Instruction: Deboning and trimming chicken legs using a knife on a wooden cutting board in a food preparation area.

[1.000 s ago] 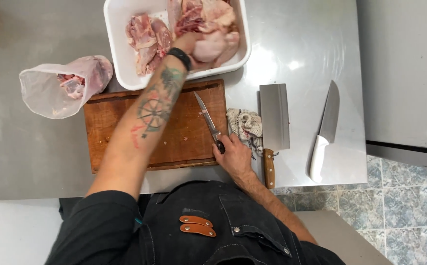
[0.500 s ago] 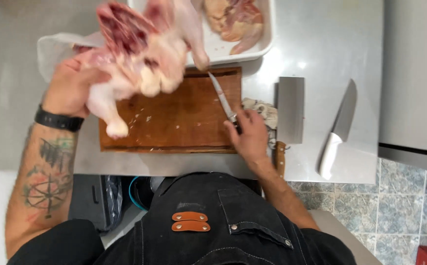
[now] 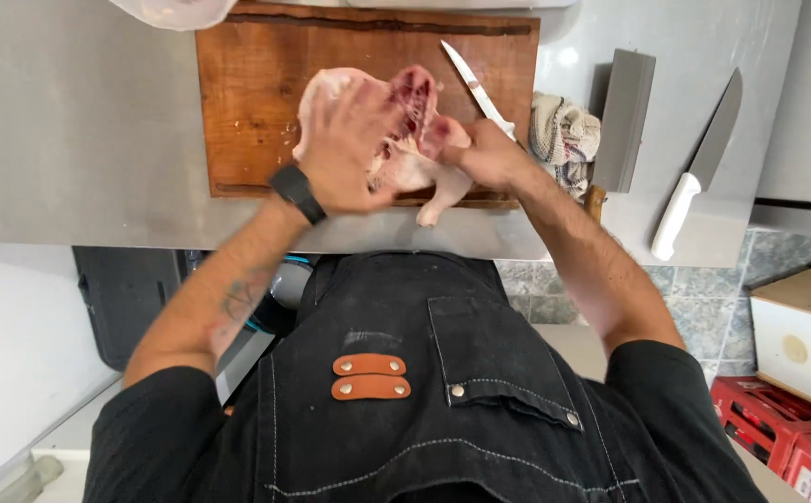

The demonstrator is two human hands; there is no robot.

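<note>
Surface: grey stainless steel counter [image 3: 80,121], seen from above, with a brown rectangular wooden cutting board [image 3: 247,102] on it near the front edge.
Background: grey floor tiles and red plastic crates [image 3: 783,438] at the lower right; the person wears a black apron.
Thing in hand: pale pink raw whole chicken [image 3: 405,154], lying on the near half of the board, its red inner cavity turned up, one leg end pointing over the front edge.
Left hand [image 3: 345,149]: spread flat over the left part of the chicken, fingers curved around it and pressing it onto the board; a black wristband is on the wrist.
Right hand [image 3: 489,154]: closed on the handle of a narrow boning knife with a light blade [image 3: 469,86]; the blade points away from the person, over the board. The same hand touches the right side of the chicken.
Chicken against the grip: between both hands, under the left palm, just beside the right fist; the blade is apart from the meat.
Step, as I judge it: positioning and steadying the bird before a cut.
Next move calls for: a firm hold by the left hand, with fingers kept away from the blade line, and the knife tip brought down to the meat.
Beside: crumpled patterned cloth [image 3: 564,135], steel cleaver with wooden handle [image 3: 624,116], large chef knife with white handle [image 3: 699,172], all to the right, untouched.
</note>
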